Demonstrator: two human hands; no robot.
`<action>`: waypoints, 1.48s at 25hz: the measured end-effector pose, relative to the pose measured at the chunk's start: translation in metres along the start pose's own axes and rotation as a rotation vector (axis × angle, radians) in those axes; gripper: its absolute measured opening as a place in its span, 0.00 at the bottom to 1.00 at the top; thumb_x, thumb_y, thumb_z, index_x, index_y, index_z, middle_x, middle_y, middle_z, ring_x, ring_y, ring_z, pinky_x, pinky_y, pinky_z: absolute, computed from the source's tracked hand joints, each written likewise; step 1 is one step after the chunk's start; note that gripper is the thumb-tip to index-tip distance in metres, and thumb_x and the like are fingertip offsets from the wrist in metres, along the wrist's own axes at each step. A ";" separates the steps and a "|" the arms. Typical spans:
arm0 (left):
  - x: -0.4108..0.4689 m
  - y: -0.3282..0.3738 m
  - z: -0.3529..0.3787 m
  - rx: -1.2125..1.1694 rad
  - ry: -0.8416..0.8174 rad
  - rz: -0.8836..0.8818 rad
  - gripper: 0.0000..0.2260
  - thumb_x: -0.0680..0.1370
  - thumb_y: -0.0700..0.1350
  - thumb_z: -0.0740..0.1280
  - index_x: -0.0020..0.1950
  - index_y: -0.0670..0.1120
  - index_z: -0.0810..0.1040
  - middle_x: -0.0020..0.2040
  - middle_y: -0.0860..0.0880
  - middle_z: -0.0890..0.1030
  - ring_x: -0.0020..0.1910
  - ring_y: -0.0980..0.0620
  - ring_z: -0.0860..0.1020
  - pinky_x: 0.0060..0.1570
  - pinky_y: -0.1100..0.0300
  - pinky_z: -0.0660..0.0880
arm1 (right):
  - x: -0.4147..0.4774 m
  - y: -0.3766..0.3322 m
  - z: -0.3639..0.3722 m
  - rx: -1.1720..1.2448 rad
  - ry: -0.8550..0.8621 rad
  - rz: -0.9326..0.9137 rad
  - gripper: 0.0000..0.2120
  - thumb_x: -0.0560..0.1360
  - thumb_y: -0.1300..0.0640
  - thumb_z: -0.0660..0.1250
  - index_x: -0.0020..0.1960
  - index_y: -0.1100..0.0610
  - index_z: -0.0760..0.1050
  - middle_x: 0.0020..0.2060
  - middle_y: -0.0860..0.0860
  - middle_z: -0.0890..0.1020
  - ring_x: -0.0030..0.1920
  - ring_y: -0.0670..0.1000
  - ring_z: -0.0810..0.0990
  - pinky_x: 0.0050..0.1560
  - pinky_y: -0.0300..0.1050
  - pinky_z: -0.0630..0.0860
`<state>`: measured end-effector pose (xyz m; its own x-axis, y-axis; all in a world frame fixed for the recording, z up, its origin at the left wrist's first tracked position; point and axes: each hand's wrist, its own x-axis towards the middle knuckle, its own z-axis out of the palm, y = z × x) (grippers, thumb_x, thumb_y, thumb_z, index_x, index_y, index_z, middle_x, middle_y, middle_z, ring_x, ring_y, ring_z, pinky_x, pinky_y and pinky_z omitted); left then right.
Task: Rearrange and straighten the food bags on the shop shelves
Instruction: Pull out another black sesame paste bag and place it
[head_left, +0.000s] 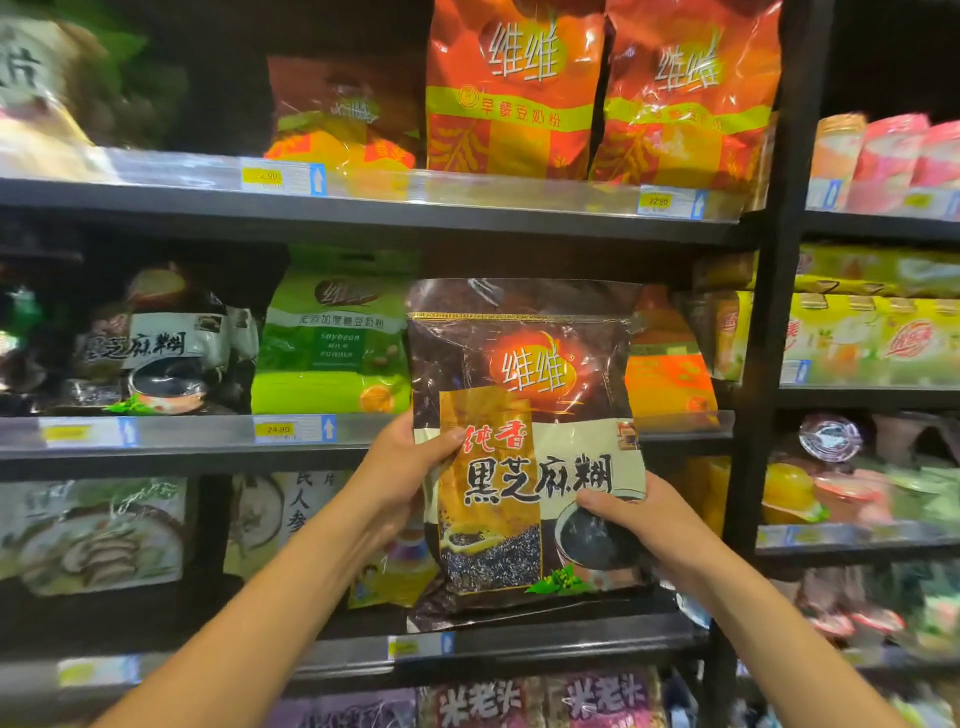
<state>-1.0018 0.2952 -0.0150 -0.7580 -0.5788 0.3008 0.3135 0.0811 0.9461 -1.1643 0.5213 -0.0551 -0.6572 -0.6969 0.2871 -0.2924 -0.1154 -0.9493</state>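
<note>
1. A large dark glossy plastic bag of black sesame paste (527, 447), printed with white and red Chinese characters, stands upright in the centre of the frame, held in front of the dark metal shop shelves (363, 213); its top edge overlaps the middle shelf's row of goods.
2. The left hand (410, 467) grips the bag's left edge, thumb pressed on the front beside the red characters; the right hand (641, 514) clasps the lower right side, thumb laid across the picture of a bowl.
3. To the left of the held bag, on the middle shelf, stands a green soybean powder bag (332, 338); further left sits another dark sesame paste bag (161, 343), leaning and blurred.
4. Just right of the held bag, an orange bag (670, 364) is partly hidden behind it.
5. On the upper shelf two tall red-and-yellow foil bags (597, 88) stand side by side; a smaller red bag (337, 114) is set back to their left.
6. Yellow price labels (278, 429) are fixed along the shelf rails.
</note>
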 end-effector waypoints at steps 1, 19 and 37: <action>-0.005 -0.002 -0.005 0.008 0.006 -0.001 0.10 0.80 0.39 0.70 0.62 0.44 0.80 0.55 0.42 0.87 0.58 0.39 0.84 0.62 0.41 0.79 | -0.002 0.003 0.006 -0.013 -0.007 0.001 0.32 0.63 0.43 0.84 0.63 0.51 0.80 0.55 0.49 0.88 0.56 0.52 0.87 0.60 0.54 0.81; -0.071 0.059 -0.214 0.125 0.103 0.027 0.10 0.82 0.42 0.69 0.64 0.47 0.78 0.55 0.46 0.88 0.57 0.43 0.85 0.63 0.40 0.78 | 0.009 -0.035 0.225 -0.079 -0.078 -0.100 0.12 0.74 0.57 0.78 0.56 0.50 0.82 0.48 0.44 0.89 0.49 0.45 0.88 0.49 0.42 0.81; -0.047 0.151 -0.416 0.099 0.157 -0.187 0.10 0.78 0.41 0.74 0.56 0.37 0.81 0.50 0.42 0.87 0.39 0.48 0.86 0.36 0.57 0.83 | 0.083 -0.113 0.416 -0.033 -0.214 0.015 0.32 0.58 0.39 0.81 0.55 0.58 0.86 0.49 0.55 0.89 0.50 0.59 0.88 0.57 0.57 0.79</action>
<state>-0.6810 -0.0028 0.0639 -0.6972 -0.7092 0.1048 0.1129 0.0358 0.9930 -0.8971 0.1816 0.0226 -0.5004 -0.8330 0.2362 -0.3087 -0.0832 -0.9475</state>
